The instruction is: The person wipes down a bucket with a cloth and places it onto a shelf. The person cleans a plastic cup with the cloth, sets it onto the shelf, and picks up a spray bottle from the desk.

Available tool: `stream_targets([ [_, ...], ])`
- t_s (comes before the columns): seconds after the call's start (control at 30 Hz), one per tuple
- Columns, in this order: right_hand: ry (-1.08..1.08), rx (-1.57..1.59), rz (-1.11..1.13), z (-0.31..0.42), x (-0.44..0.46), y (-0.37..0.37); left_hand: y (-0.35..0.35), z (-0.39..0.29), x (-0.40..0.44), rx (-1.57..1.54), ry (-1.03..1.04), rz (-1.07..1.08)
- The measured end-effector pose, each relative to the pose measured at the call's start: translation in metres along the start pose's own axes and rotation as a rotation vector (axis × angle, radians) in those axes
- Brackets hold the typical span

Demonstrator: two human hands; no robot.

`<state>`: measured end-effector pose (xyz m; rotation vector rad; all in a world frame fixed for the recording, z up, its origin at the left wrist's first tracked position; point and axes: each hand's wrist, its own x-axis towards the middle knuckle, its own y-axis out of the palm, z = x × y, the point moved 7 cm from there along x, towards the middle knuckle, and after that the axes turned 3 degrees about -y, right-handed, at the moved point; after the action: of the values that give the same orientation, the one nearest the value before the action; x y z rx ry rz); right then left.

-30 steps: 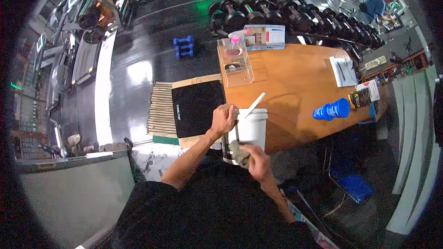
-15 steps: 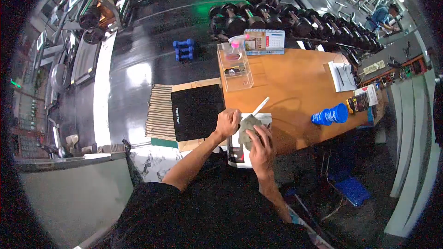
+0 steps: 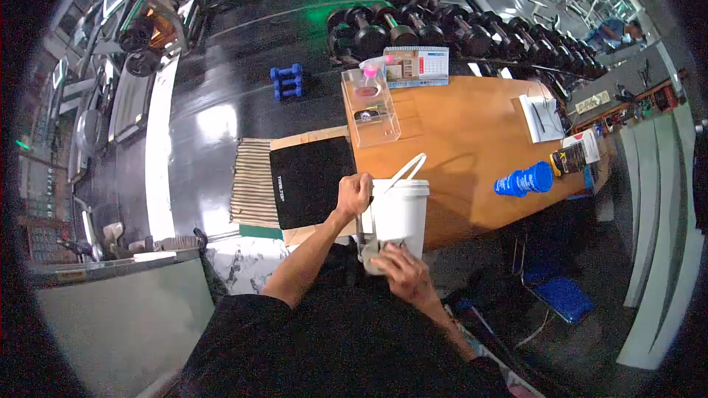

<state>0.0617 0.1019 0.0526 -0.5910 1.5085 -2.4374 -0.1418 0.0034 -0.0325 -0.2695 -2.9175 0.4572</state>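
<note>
The left hand (image 3: 355, 193) is curled tight on the top edge of a big white bucket (image 3: 405, 214), on its left side. The right hand (image 3: 402, 273) pinches a gray-green cloth (image 3: 375, 256) and presses it on the bucket low down, near the person's body. The bucket is at the near edge of a brown table (image 3: 464, 125), and its white handle (image 3: 402, 170) sticks up. I cannot tell what is under the bucket. To the left lies a black pad (image 3: 313, 180), with a striped mat (image 3: 253, 184) beside it. Farther up the table is a clear box (image 3: 383, 133), with a pink-topped spray bottle (image 3: 371, 71) at its far end and a calendar (image 3: 419, 66) close by. Two blue cups (image 3: 523, 179) are on the right, next to a black packet (image 3: 566, 161). Past the table, many dumbbells (image 3: 398, 29) sit in a row.
</note>
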Motion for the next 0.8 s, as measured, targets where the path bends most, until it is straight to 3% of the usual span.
stream_targets([
  [0.17, -0.005, 0.288, 0.112, -0.001, -0.011, -0.009, -0.005, 0.012, -0.001, -0.006, -0.005, 0.045],
  [0.3, 0.086, 0.215, -0.388, -0.02, 0.018, -0.034, -0.002, 0.013, -0.004, 0.022, 0.07, 0.062],
  [0.4, 0.313, 0.097, -0.308, -0.041, 0.061, -0.032, -0.001, 0.012, -0.006, 0.003, 0.074, 0.037],
  [0.57, 0.239, 0.057, -0.151, -0.02, 0.055, -0.017, -0.016, 0.019, -0.009, -0.018, -0.013, -0.027],
  [0.6, 0.21, 0.077, -0.129, -0.014, 0.048, -0.015, -0.017, 0.023, -0.01, 0.045, 0.142, -0.081],
  [0.8, 0.128, 0.138, -0.099, 0.001, 0.012, -0.003, -0.014, 0.031, -0.01, 0.001, 0.033, -0.048],
])
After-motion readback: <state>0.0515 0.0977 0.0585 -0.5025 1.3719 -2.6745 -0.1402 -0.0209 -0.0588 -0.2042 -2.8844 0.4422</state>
